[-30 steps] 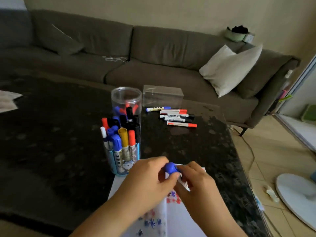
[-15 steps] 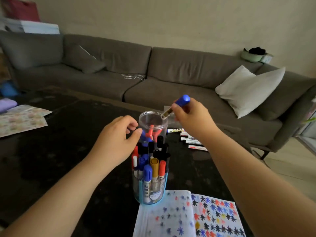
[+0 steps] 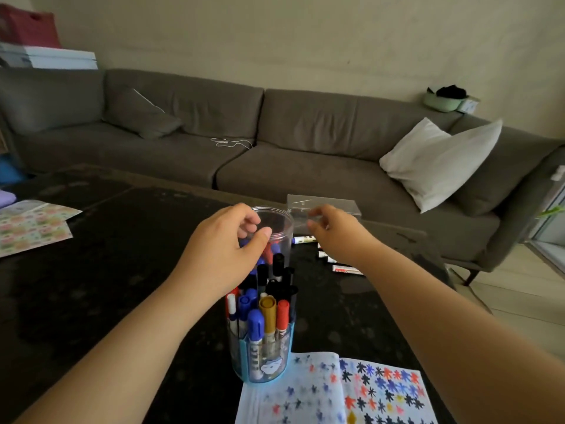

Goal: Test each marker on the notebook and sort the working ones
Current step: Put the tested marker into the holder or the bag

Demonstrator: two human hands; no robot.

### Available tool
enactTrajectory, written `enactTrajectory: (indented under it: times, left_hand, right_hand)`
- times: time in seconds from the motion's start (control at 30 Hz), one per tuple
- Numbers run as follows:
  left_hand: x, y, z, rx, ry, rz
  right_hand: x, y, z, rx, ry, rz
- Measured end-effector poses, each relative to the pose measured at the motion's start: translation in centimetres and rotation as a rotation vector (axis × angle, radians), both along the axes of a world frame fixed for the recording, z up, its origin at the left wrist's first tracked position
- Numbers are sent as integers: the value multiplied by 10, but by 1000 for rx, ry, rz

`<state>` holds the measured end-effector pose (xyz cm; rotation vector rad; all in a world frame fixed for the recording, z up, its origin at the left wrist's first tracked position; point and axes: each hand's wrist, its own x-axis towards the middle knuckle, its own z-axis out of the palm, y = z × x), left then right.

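Behind jar (image 3: 276, 228): box (image 3: 324, 206) (clear), pillow (image 3: 440, 162)

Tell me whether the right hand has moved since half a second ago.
Yes. The right hand, earlier raised above the clear jar with a blue marker, now sits lower beside its rim, empty.

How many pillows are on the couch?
2. A white pillow leans at the right end of the couch; a grey pillow lies toward the left.
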<state>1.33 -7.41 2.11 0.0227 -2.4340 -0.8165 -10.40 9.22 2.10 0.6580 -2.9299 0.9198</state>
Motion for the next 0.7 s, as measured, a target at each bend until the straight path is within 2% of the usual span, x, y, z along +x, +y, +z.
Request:
enactTrajectory:
  times: [0.2, 0.37, 0.57, 0.7]
  left_hand:
    - [-6, 56, 5, -35, 58, -152]
    - [-19, 118, -27, -90, 16, -284]
    - [-51, 151, -83, -89, -145, -259]
    - [-72, 164, -111, -95, -212, -222]
  right_hand:
    - [17, 77, -19, 44, -54, -128]
    - [20, 135, -49, 100, -110, -263]
    - [6, 171, -90, 151, -139, -282]
    - [-24, 170, -115, 303, -107, -259]
